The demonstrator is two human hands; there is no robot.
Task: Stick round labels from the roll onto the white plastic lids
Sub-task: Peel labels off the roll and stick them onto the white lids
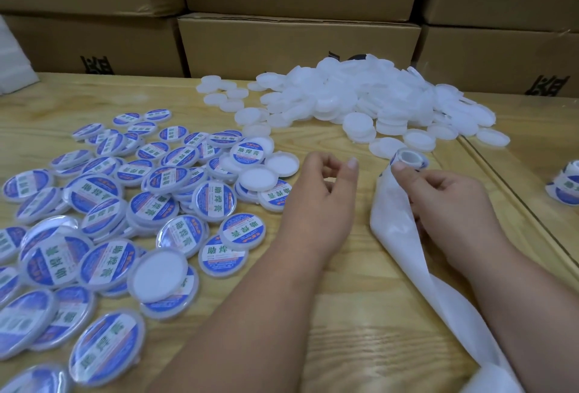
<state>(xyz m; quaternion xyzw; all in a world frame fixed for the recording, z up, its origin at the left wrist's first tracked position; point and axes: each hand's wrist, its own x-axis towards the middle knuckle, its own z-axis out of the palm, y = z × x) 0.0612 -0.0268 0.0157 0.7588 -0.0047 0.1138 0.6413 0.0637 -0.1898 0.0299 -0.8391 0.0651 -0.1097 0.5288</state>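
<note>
roll [409, 157] gripped by right hand [438, 195].

Label roll [409, 158] nr centre, liner trailing; white lids [360, 98] heaped behind.

a light wooden tabletop [360, 314] with visible grain runs up to stacked brown cardboard boxes [297, 44] printed with black characters; white foam sheets [12, 63] sit at far left.
</note>
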